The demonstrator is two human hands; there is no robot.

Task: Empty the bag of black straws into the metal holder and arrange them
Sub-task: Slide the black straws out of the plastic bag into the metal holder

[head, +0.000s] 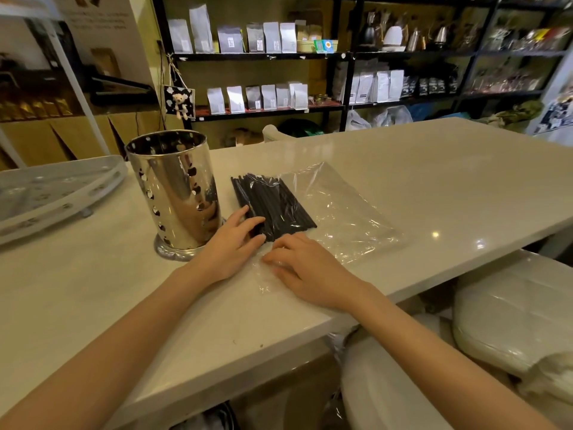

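A clear plastic bag (338, 212) lies flat on the white counter (434, 169), with a bundle of black straws (273, 203) inside its left part. A shiny perforated metal holder (175, 187) stands upright just left of the bag. My left hand (231, 243) rests with spread fingers on the near end of the straws, between holder and bag. My right hand (307, 268) lies on the bag's near edge with fingers bent against the plastic; whether it grips the plastic I cannot tell.
A white perforated tray (52, 190) sits at the far left of the counter. The counter's edge runs diagonally at the right, with white wrapped bundles (508, 308) below it. Shelves of pouches (257, 97) stand behind.
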